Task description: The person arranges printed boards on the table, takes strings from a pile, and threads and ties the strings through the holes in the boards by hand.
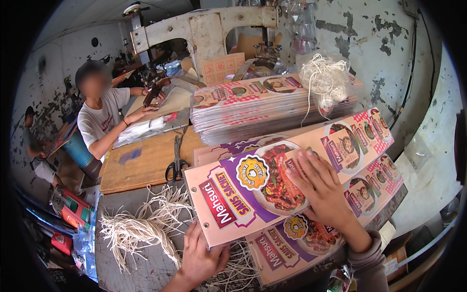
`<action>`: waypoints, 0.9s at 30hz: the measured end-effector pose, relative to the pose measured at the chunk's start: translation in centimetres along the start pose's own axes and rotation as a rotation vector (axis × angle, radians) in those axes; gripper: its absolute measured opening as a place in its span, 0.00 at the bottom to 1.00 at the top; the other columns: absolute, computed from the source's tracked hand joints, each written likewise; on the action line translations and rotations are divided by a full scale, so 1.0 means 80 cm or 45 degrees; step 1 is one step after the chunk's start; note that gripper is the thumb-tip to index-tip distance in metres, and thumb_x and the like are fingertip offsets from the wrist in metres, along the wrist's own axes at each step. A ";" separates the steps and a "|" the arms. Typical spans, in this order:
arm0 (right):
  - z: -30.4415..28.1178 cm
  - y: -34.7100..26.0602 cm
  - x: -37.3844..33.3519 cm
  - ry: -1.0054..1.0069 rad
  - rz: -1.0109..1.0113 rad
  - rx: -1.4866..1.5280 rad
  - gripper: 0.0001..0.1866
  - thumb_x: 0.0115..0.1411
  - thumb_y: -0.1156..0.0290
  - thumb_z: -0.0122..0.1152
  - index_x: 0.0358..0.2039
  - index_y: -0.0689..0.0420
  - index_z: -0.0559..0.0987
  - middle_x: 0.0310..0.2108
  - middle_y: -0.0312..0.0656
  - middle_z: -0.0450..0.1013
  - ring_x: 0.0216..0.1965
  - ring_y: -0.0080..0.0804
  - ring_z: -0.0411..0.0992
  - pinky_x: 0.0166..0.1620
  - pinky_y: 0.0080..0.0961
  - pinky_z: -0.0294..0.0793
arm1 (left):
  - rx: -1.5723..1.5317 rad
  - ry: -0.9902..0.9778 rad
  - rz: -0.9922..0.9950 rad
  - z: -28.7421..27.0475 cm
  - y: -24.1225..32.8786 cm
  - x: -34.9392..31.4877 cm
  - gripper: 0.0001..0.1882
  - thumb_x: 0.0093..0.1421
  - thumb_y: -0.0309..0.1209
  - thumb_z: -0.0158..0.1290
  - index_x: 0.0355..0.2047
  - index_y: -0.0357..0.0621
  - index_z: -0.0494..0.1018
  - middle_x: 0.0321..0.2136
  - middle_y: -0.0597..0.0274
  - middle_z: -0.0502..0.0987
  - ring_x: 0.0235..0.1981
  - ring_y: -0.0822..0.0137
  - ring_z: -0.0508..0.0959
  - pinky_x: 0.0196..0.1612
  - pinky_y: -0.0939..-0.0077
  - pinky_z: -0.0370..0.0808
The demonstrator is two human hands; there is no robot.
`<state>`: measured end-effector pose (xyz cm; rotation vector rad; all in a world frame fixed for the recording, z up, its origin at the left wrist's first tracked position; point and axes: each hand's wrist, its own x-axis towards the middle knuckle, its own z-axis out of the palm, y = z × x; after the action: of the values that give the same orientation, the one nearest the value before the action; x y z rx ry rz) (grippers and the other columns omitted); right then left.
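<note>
A long printed cardboard strip (228,194) with food pictures lies on top of a stack of like strips (369,194) in front of me. My left hand (200,258) grips its near left edge, thumb on top. My right hand (323,192) lies flat on the middle of the strip, fingers spread, pressing it down. A bundle of cream string pieces (138,226) lies on the table just left of my left hand, with more strings under the strip's near edge.
Black scissors (176,163) lie on a wooden board (141,163). A tall stack of printed strips (262,112) with a bag of string (325,80) stands behind. A person in a white shirt (99,121) works at a machine (204,29) at far left.
</note>
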<state>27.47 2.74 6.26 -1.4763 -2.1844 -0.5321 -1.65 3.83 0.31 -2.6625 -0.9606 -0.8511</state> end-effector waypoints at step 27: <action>0.001 0.007 -0.001 -0.031 -0.062 -0.074 0.43 0.33 0.72 0.64 0.57 0.49 0.65 0.60 0.42 0.58 0.61 0.36 0.56 0.61 0.40 0.53 | -0.004 -0.051 -0.007 0.000 -0.002 -0.001 0.16 0.45 0.31 0.58 0.38 0.44 0.74 0.46 0.42 0.64 0.52 0.44 0.62 0.53 0.45 0.61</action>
<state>27.96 2.94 6.19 -1.4697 -2.2467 -0.6014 -1.79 3.93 0.25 -2.6905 -0.9773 -0.8041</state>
